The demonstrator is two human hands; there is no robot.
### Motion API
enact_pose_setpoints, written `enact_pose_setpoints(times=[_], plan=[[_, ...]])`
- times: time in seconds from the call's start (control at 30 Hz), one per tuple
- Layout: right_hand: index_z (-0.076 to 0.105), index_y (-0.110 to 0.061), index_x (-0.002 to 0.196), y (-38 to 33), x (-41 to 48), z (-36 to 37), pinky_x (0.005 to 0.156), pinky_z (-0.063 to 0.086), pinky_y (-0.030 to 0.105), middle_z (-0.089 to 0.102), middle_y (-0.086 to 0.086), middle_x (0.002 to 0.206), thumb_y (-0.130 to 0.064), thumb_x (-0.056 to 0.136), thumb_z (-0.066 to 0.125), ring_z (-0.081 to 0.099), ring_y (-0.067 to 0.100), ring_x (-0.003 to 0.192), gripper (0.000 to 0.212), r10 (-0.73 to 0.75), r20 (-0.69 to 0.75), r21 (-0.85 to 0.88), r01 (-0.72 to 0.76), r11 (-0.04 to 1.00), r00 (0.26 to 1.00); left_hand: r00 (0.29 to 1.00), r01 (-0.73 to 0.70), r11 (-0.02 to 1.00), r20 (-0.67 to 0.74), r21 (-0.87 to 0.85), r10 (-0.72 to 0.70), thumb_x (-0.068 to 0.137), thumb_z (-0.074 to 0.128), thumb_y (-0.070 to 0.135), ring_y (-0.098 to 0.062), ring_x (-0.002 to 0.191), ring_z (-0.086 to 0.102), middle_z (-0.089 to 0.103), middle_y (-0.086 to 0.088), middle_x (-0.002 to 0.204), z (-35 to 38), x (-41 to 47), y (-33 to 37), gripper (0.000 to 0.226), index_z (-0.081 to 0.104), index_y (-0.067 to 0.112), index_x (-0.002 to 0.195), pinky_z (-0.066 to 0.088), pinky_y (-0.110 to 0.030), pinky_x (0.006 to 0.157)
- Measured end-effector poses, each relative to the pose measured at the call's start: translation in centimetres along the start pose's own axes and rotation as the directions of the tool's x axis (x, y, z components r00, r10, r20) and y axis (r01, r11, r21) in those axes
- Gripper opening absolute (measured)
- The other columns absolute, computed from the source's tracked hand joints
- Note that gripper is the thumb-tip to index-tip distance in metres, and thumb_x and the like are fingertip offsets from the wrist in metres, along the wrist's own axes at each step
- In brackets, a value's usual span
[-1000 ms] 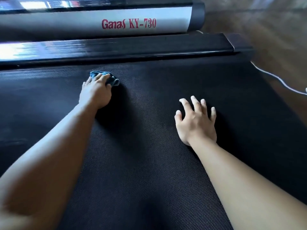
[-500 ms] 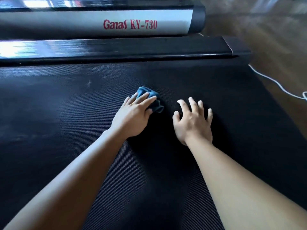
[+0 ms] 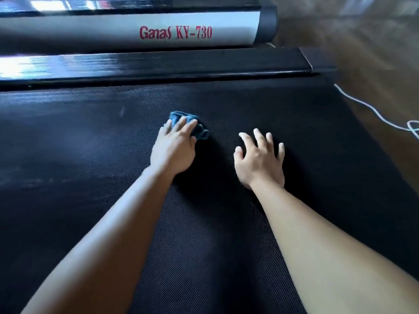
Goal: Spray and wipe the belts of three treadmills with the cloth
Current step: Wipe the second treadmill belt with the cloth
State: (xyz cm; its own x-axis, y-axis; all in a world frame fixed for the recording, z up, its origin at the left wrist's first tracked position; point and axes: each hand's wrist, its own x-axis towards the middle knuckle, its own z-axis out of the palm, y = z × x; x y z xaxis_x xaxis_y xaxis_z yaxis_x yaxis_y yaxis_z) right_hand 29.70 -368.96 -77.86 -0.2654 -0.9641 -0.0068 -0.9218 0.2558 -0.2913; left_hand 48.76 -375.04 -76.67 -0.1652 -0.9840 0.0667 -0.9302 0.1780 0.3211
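Cloth (image 3: 200,131) mostly under left hand (image 3: 174,151), white cable (image 3: 374,112) cut by right edge, floor (image 3: 362,41) blurred

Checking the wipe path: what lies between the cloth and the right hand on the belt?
Only bare belt lies between the cloth and the right hand, seen in the head view.

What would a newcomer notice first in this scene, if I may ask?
The left hand presses a crumpled blue cloth onto the middle of a black treadmill belt, with the right hand spread flat beside it. Behind them, red lettering reads Ganas KY-730.
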Motion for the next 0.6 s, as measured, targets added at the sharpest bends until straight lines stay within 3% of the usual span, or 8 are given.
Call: enact_pose_setpoints(times=[0.17, 0.43, 0.6], plan=[[0.039, -0.036, 0.145, 0.6, -0.1, -0.6, 0.121, -0.005, 0.046, 0.022, -0.004, 0.162, -0.038, 0.101, 0.035, 0.004, 0.020, 0.151, 0.045, 0.008, -0.010, 0.147, -0.007, 0.989, 1.000, 0.988, -0.150, 0.988, 0.037, -0.033, 0.151, 0.103, 0.044, 0.036, -0.026, 0.153, 0.013, 0.024, 0.007, 0.163, 0.9, -5.4, 2.0, 0.052, 0.032, 0.035, 0.153, 0.007, -0.037, 0.124], [0.039, -0.033, 0.146, 4.7, -0.2, -3.6, 0.122, -0.003, 0.045, 0.025, 0.000, 0.161, -0.038, 0.101, 0.037, 0.006, 0.023, 0.151, 0.045, -0.008, -0.070, 0.071, 0.013, 0.997, 0.998, 0.994, 0.111, 0.993, 0.027, -0.029, -0.110, 0.104, 0.039, 0.034, -0.028, 0.153, 0.011, 0.020, 0.002, 0.165, 0.0, -5.4, 0.7, 0.052, 0.029, 0.031, 0.154, 0.008, -0.040, 0.124], [0.037, -0.033, 0.147, 9.2, 0.0, -5.6, 0.122, 0.000, 0.046, 0.022, 0.000, 0.162, -0.040, 0.101, 0.034, 0.006, 0.024, 0.151, 0.046, 0.056, -0.065, -0.010, -0.057, 0.998, 0.996, 0.993, 0.095, 0.995, 0.075, -0.013, -0.094, 0.105, 0.035, 0.034, -0.032, 0.153, 0.006, 0.015, -0.001, 0.166, 1.1, -0.8, 5.1, 0.053, 0.024, 0.029, 0.156, 0.006, -0.043, 0.124]])
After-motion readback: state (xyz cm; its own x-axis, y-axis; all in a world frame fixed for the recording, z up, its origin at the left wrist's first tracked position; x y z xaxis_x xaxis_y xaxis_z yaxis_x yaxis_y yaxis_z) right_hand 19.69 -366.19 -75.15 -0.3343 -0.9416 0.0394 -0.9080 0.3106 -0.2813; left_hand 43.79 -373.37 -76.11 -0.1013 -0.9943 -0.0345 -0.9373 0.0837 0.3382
